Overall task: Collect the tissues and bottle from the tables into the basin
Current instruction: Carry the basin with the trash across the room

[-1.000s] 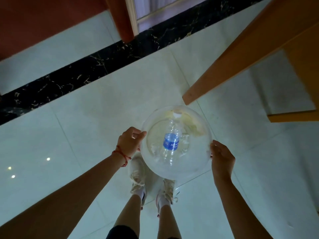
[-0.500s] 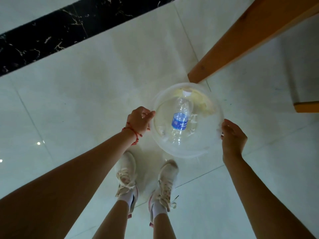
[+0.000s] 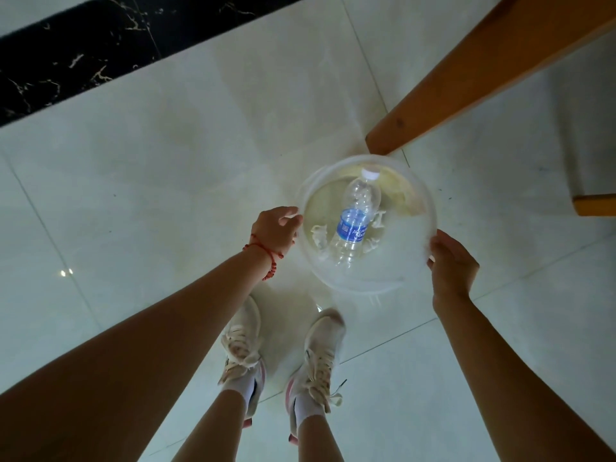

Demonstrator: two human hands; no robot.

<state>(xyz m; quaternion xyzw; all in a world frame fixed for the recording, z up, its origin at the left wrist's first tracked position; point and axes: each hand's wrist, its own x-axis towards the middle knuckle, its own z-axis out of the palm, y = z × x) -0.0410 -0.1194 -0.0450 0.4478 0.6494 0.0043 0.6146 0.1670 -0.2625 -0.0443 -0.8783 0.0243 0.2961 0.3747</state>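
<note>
A clear round plastic basin [image 3: 396, 278] is low over the pale floor tiles, just in front of my feet. Inside it lies an empty clear bottle [image 3: 358, 211] with a blue label and a white cap, the cap pointing away from me. Small crumpled white tissues [image 3: 318, 238] lie beside the bottle on both sides. My left hand [image 3: 275, 228], with a red string bracelet at the wrist, grips the basin's left rim. My right hand [image 3: 451, 261] grips its right rim.
An orange wooden table leg [image 3: 466, 78] comes down to the floor right behind the basin. A second wooden piece [image 3: 596, 205] shows at the right edge. A black marble strip [image 3: 83, 51] crosses the floor at top left. My two white shoes [image 3: 283, 358] stand below the basin.
The view has tilted down and the basin, held in both hands, has gone lower toward the floor near the table leg. The bottle and tissues stay inside it.
</note>
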